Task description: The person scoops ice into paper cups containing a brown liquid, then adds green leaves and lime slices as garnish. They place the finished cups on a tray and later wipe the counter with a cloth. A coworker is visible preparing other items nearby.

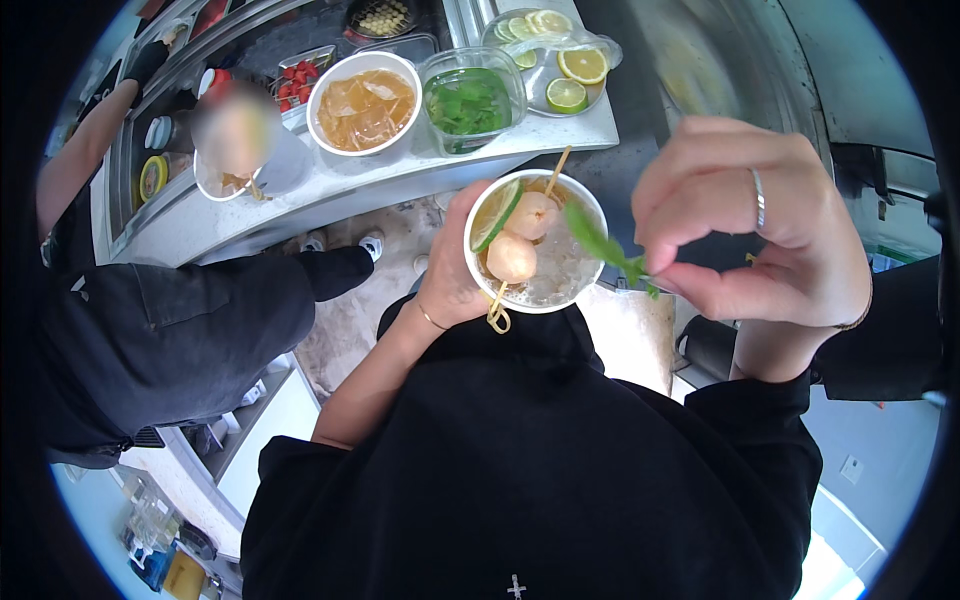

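My left hand [451, 277] is wrapped around the side of a white cup [600, 214] of iced amber drink. Across its mouth lies a knotted bamboo skewer [558, 171] bearing two pale, peeled round fruits [513, 256], which look like lychees. A lime slice [498, 215] leans against the inner wall on the left. Between thumb and forefinger, my right hand [757, 225] pinches a green herb sprig [600, 240], probably mint. The leaf tip hangs over the cup's right rim; whether it touches the drink I cannot tell.
On the white counter [352, 180] stand a large cup of iced tea [365, 111], a clear tub of green leaves [469, 105], a plate of citrus slices [568, 88] and skewered red fruit [298, 81]. Another garnished cup [217, 180] is partly blurred. A co-worker [180, 315] stands at my left.
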`<state>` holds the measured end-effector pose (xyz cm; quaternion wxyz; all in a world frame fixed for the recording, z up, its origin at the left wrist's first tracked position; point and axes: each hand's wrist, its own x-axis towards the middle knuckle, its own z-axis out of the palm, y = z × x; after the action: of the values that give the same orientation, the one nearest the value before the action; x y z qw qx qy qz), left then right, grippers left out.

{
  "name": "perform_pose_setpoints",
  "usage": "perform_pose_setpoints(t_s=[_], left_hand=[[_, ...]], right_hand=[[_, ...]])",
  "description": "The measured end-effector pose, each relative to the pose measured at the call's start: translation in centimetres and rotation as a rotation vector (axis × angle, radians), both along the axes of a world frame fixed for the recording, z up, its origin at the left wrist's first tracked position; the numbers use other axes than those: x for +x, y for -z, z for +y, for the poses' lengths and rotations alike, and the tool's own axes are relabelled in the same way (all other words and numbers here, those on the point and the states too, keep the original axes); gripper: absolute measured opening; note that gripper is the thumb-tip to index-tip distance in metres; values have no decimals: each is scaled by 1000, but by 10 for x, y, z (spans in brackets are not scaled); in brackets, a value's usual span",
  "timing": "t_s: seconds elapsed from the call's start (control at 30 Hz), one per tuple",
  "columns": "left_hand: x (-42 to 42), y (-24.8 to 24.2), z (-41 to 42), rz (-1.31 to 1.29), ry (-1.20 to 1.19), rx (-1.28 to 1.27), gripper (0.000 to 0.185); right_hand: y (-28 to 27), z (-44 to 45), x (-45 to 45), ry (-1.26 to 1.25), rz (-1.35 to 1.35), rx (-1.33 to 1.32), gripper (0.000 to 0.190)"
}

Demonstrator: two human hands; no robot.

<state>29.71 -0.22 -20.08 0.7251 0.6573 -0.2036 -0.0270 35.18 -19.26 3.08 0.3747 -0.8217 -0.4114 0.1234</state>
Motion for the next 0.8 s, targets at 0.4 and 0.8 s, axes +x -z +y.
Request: perform_pose_setpoints(t_s=[0.4,0.8], left_hand=[[-1,-5,-7,31,29,-12,86],[1,-3,-1,-13,-49,11,88]], right_hand=[[24,14,8,36,17,-271,9],[32,20,7,105,-40,-199,18]])
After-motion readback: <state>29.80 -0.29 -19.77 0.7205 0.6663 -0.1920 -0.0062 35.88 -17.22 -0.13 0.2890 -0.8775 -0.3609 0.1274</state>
